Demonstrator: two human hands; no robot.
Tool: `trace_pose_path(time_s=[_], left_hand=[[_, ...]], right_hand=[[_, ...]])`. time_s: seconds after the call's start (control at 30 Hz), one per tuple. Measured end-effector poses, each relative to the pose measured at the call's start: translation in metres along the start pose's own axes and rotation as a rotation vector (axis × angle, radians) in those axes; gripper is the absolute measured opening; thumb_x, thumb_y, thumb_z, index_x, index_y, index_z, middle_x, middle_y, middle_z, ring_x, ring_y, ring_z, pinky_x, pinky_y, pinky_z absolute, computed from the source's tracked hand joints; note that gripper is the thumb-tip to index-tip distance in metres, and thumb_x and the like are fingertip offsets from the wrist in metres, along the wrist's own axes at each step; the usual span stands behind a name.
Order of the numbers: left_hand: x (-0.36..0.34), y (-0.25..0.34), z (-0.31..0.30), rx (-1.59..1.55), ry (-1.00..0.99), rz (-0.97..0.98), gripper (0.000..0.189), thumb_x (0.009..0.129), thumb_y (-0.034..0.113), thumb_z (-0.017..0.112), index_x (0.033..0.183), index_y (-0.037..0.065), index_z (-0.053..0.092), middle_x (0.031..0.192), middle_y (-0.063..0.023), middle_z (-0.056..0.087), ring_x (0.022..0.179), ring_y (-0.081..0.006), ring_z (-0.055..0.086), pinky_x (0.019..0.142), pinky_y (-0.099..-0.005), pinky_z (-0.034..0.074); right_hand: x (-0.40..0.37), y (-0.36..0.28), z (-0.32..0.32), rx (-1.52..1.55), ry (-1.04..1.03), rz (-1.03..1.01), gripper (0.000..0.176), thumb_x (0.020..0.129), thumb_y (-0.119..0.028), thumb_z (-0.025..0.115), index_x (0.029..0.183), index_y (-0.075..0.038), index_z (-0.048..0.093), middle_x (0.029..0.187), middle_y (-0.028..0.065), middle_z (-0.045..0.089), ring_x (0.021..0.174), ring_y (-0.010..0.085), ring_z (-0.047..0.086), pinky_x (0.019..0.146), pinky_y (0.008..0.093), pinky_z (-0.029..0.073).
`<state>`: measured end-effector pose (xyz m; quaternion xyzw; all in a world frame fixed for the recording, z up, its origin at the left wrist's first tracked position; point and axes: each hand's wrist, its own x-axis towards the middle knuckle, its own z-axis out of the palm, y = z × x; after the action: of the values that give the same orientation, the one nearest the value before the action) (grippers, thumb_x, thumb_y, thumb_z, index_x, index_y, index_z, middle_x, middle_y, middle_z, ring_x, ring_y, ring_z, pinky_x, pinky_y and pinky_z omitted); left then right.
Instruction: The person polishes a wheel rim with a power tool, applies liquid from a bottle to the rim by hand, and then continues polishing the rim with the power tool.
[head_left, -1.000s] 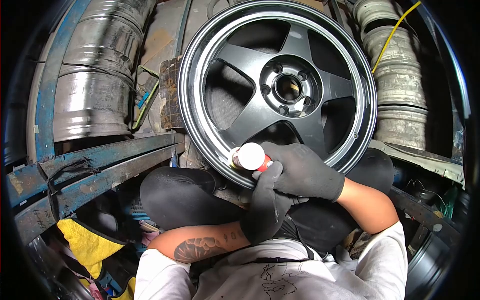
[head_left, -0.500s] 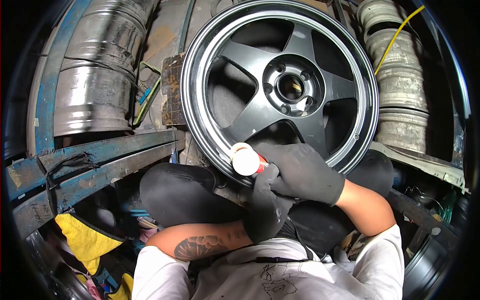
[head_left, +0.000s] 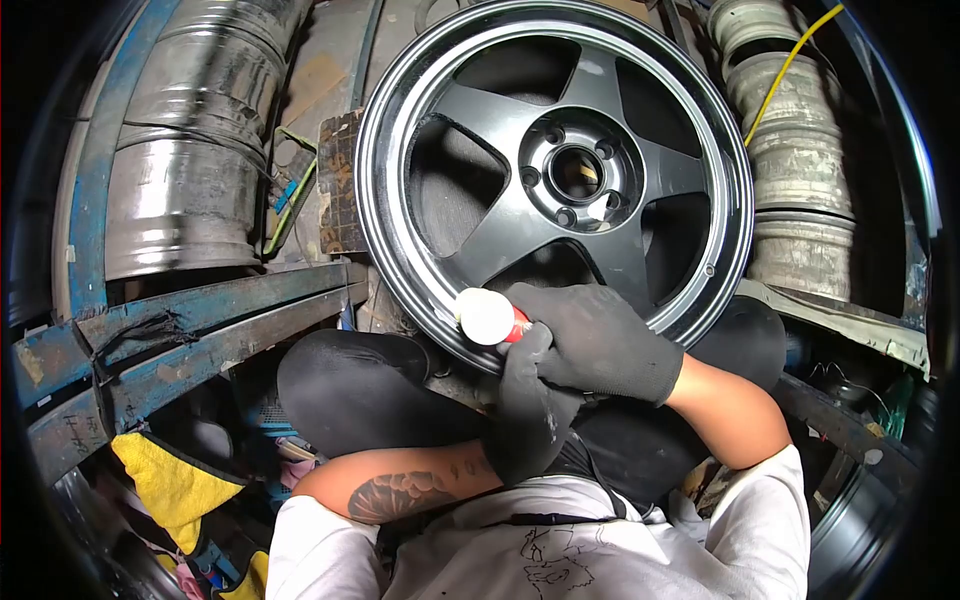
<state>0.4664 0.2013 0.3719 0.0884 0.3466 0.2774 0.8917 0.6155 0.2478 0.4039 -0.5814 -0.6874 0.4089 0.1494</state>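
Note:
A dark grey five-spoke wheel rim (head_left: pixel 490 225) with a shiny lip stands tilted in front of me. My right hand (head_left: pixel 610 340), in a black glove, is closed around a red-bodied tool with a round white head (head_left: pixel 487 317); its exact kind I cannot make out. Below it, my gloved left hand (head_left: pixel 535 400) is also closed, its fingers at the red part. The white head is over the rim's near lip at lower left; whether it touches the metal is hidden. The gloves cover most of the tool's body.
Bare metal wheel barrels are stacked at left (head_left: pixel 185 190) and paler ones (head_left: pixel 800 180) at right. Blue steel frame bars (head_left: pixel 200 310) run beside my knee. A wooden block (head_left: pixel 340 180) sits against the rim. A yellow cloth (head_left: pixel 175 490) hangs at lower left; a yellow cable (head_left: pixel 790 75) crosses the right stack.
The white head has shifted slightly left and up, along with both hands. A cream ring seen behind it earlier is now mostly hidden. The whole view has moved a little.

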Motion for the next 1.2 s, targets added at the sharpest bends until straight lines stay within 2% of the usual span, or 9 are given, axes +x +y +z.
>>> trace_pose_path(time_s=[0.07,0.13,0.2,0.43,0.53,0.63,0.83,1.1,1.2], left_hand=[[0.002,0.000,-0.005,0.051,-0.055,-0.044,0.048,0.106,0.040,0.053,0.140,0.005,0.052,0.132,-0.0148,0.061,0.118,-0.0259,0.065,0.095,-0.0439,0.058],[0.009,0.020,0.011,-0.184,0.047,-0.315,0.048,0.108,0.041,0.052,0.139,0.004,0.052,0.132,-0.0140,0.062,0.114,-0.0241,0.067,0.093,-0.0389,0.059],[0.007,0.019,0.007,-0.057,0.000,-0.253,0.047,0.109,0.042,0.051,0.135,0.003,0.055,0.126,-0.0134,0.065,0.110,-0.0228,0.069,0.090,-0.0367,0.059],[0.004,0.033,0.022,0.011,0.023,-0.323,0.049,0.111,0.045,0.049,0.129,0.001,0.061,0.107,-0.0131,0.072,0.101,-0.0196,0.071,0.089,-0.0343,0.059],[0.001,0.033,0.018,0.053,-0.006,-0.312,0.051,0.111,0.046,0.050,0.131,0.000,0.060,0.112,-0.0132,0.071,0.102,-0.0194,0.071,0.091,-0.0346,0.058],[0.003,0.037,0.014,0.024,-0.003,-0.341,0.060,0.115,0.042,0.032,0.148,-0.007,0.042,0.143,-0.0238,0.059,0.131,-0.0335,0.062,0.117,-0.0447,0.047],[0.005,0.041,0.022,-0.023,0.047,-0.286,0.062,0.110,0.046,0.047,0.148,-0.003,0.042,0.137,-0.0227,0.061,0.122,-0.0342,0.066,0.109,-0.0478,0.053],[0.007,0.031,0.015,-0.087,0.037,-0.265,0.064,0.108,0.045,0.047,0.149,-0.003,0.039,0.136,-0.0235,0.060,0.124,-0.0354,0.065,0.109,-0.0491,0.052],[0.004,0.034,0.022,-0.140,0.079,-0.234,0.059,0.105,0.047,0.054,0.140,0.000,0.047,0.129,-0.0168,0.062,0.114,-0.0284,0.065,0.100,-0.0433,0.053]], right_hand=[[0.001,-0.004,-0.016,0.001,-0.119,0.054,0.050,0.084,-0.020,0.071,0.132,-0.010,0.061,0.103,0.0224,0.073,0.096,0.0444,0.070,0.083,0.0528,0.055],[0.001,-0.002,-0.019,0.072,-0.132,0.070,0.044,0.086,-0.021,0.070,0.127,-0.008,0.061,0.102,0.0219,0.073,0.096,0.0441,0.070,0.083,0.0523,0.055],[-0.001,0.008,-0.009,0.210,-0.043,0.051,0.035,0.088,-0.021,0.068,0.118,-0.005,0.062,0.098,0.0209,0.072,0.096,0.0437,0.069,0.084,0.0522,0.053],[-0.005,0.010,-0.008,0.354,0.034,-0.027,0.043,0.091,-0.026,0.073,0.127,-0.005,0.062,0.107,0.0216,0.073,0.101,0.0441,0.069,0.088,0.0511,0.054],[-0.004,0.007,-0.008,0.369,0.030,0.004,0.042,0.091,-0.027,0.073,0.125,-0.005,0.062,0.107,0.0214,0.073,0.102,0.0436,0.070,0.087,0.0504,0.054],[0.001,0.008,-0.004,0.355,0.013,0.030,0.040,0.091,-0.027,0.073,0.123,-0.005,0.063,0.107,0.0215,0.073,0.101,0.0438,0.069,0.086,0.0502,0.054],[0.006,0.007,-0.001,0.327,0.027,0.002,0.037,0.092,-0.024,0.069,0.123,-0.005,0.062,0.104,0.0228,0.072,0.097,0.0459,0.068,0.083,0.0523,0.053],[0.006,0.005,0.000,0.229,0.031,-0.014,0.034,0.093,-0.023,0.065,0.122,-0.006,0.062,0.099,0.0235,0.072,0.094,0.0464,0.068,0.083,0.0544,0.052],[0.007,0.001,0.002,0.136,0.049,-0.014,0.034,0.091,-0.020,0.065,0.122,-0.006,0.061,0.095,0.0234,0.072,0.091,0.0453,0.069,0.081,0.0546,0.052]])
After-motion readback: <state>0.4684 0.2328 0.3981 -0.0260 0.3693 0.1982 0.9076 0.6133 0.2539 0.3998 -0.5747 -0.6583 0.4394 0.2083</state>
